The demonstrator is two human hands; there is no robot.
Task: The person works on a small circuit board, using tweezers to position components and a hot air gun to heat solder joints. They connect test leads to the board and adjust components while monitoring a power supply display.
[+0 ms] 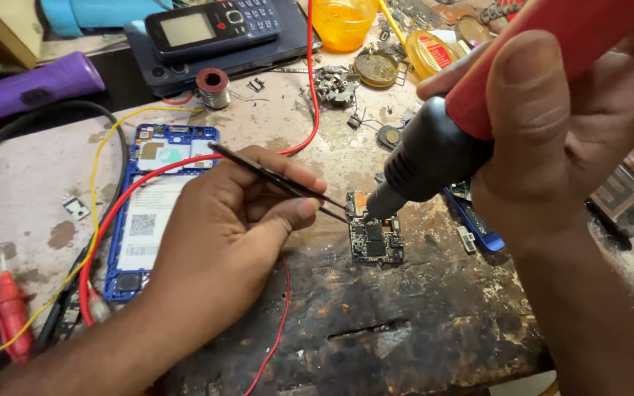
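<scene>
A worn, pale worktop fills the view, its near part scorched black and cracked, evenly lit.

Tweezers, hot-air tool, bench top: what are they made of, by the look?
Tweezers: likely metal with a black matte coating; thin, rigid, tapering to fine tips. Hot-air tool: red plastic-looking body, black vented collar, narrow nozzle probably metal. Bench top: hard to tell under the grime; pale surface, scorched black and flaking near the circuit board.
</scene>
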